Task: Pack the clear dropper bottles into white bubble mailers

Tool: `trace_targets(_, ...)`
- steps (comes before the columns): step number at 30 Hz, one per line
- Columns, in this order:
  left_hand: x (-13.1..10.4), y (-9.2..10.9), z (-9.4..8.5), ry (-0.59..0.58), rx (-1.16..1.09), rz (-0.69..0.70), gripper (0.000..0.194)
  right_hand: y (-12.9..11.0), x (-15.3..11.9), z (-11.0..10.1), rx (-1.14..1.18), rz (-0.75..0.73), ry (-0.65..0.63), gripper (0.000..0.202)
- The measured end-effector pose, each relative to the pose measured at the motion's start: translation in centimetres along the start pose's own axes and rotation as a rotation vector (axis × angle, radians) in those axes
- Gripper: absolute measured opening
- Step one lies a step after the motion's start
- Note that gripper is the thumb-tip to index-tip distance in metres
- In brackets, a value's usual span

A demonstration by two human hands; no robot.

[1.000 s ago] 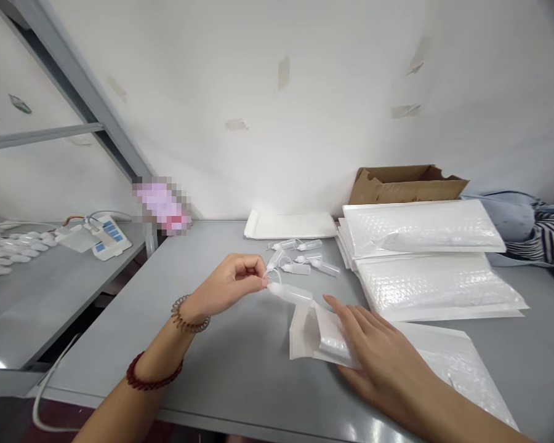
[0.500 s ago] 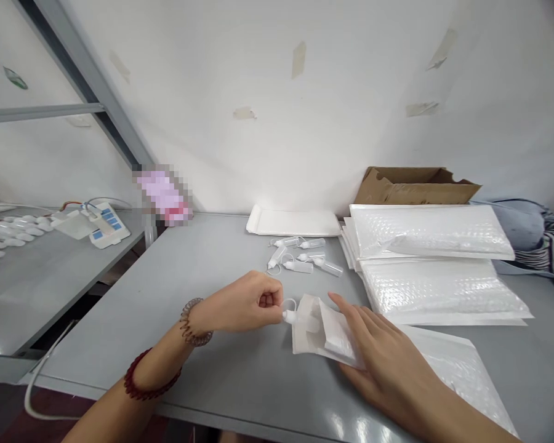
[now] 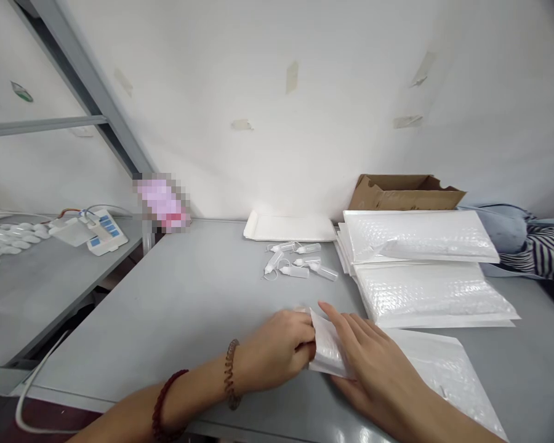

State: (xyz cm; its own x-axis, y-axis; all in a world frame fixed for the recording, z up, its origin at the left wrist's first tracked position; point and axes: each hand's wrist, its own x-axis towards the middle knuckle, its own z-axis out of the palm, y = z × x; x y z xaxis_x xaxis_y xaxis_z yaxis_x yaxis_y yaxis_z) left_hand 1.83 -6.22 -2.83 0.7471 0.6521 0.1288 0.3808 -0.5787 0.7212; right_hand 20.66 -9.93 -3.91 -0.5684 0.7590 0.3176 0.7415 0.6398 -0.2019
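Note:
My right hand (image 3: 383, 369) grips a white bubble mailer (image 3: 327, 346) from its right side, thumb and fingers on either face. At the mailer's left end is my left hand (image 3: 281, 347), slightly blurred, its fingers curled against the opening. Whatever those fingers hold is hidden, and the small bottle seen there before is out of sight. Beyond the hands, several small clear squeeze bottles (image 3: 295, 271) with white tips and looped caps lie loose on the grey table (image 3: 189, 295).
Stacked bubble mailers (image 3: 434, 289) lie to the right, with another mailer (image 3: 447, 369) partly under my right forearm. A flat white mailer (image 3: 290, 226) rests by the wall. Behind the stack stands an open cardboard box (image 3: 406, 194). A white cable (image 3: 25, 394) hangs at left.
My left hand has moved right and slightly down to the mailer's opening. The small bottle it held there has gone from view. My right hand keeps its grip, and the view has shifted slightly.

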Motion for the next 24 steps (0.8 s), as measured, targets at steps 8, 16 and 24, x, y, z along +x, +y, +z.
trace_targets(8, 0.0, 0.7, -2.2, -0.218, -0.142, -0.008, 0.019, 0.1, -0.1, 0.1, 0.019, 0.008, -0.003, 0.079)
trace_targets(16, -0.3, -2.1, -6.2, 0.268, -0.001, -0.475, 0.027, 0.0, -0.1, -0.4, 0.024, 0.023, -0.027, 0.08)
trace_targets(24, 0.1, -5.4, -6.4, 0.297, 0.347, -0.609, 0.023, -0.1, -0.1, -0.6, 0.019, 0.021, -0.028, 0.08)
